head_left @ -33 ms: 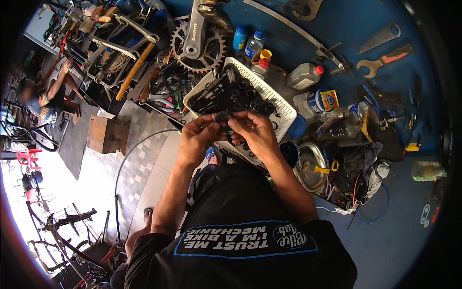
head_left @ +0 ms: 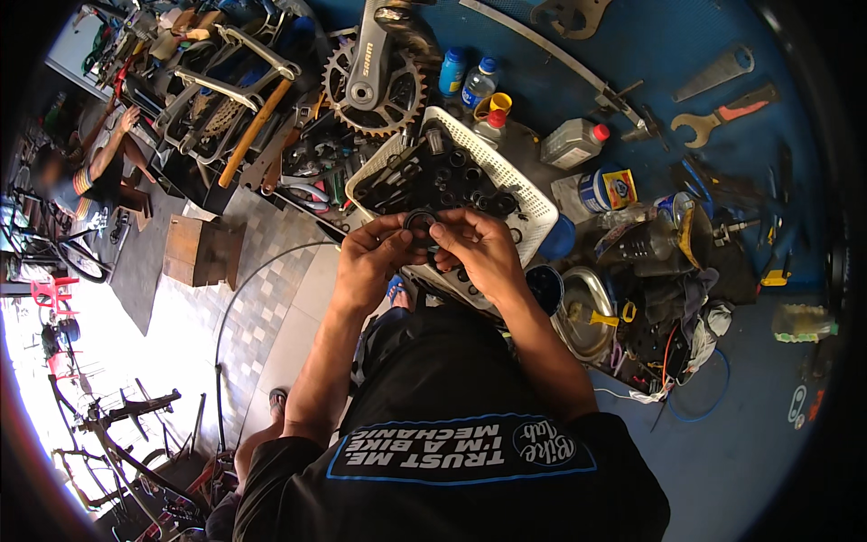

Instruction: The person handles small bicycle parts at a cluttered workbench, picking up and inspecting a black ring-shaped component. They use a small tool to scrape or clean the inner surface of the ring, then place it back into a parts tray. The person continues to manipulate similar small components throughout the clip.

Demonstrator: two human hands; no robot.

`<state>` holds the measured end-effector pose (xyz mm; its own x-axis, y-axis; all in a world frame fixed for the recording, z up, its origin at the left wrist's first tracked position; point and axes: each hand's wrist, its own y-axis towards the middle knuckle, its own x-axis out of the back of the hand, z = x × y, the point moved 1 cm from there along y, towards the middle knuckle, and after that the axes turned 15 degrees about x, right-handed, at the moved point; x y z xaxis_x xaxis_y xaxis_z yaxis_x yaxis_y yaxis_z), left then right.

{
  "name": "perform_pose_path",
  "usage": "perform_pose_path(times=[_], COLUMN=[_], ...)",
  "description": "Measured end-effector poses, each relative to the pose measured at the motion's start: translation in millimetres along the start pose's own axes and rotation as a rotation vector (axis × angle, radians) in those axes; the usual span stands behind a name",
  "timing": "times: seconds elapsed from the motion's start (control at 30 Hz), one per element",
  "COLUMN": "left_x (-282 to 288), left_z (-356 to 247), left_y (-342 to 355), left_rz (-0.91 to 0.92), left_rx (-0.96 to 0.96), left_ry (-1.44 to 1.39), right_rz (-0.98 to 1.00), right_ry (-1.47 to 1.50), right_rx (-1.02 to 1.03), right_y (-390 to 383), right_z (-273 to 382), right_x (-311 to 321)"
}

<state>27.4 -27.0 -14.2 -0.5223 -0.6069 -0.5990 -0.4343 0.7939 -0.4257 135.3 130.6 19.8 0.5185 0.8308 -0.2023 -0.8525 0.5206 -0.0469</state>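
Between my two hands is a small dark ring point(head_left: 418, 219), held up over the near edge of a white plastic basket point(head_left: 526, 183). My left hand point(head_left: 368, 264) pinches its left side with thumb and fingers. On the other side, my right hand point(head_left: 485, 256) grips it, thumb against the rim. Fingertips cover part of the ring. Inside the basket lie several black ring-shaped and tubular parts point(head_left: 456, 164) and loose dark pieces.
Beyond the basket stands a crankset with chainring point(head_left: 363, 93). Bottles point(head_left: 479, 83), a grey jug point(head_left: 573, 144) and a tub point(head_left: 607, 191) crowd the right side. A wooden-handled tool point(head_left: 256, 134) lies left. A cardboard box point(head_left: 200, 253) and another person point(head_left: 77, 185) are farther left.
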Motion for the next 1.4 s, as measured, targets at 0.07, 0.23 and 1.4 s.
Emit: perform_pose_path(times=[0.07,0.23,1.4], left_x=[3,10,-86], left_z=[0,3,93], left_y=[-3,-7,-40], left_rz=[0.011,-0.059,0.051], left_rx=[0.016,0.039,0.159], left_ry=[-0.015,-0.038,0.683], right_rz=[0.018,0.085,-0.844], right_ry=[0.013,-0.014,-1.036], right_rx=[-0.017,-0.052,0.25], right_y=[-2,-1,-270], right_z=[-5,-11,29], right_x=[2,1,253])
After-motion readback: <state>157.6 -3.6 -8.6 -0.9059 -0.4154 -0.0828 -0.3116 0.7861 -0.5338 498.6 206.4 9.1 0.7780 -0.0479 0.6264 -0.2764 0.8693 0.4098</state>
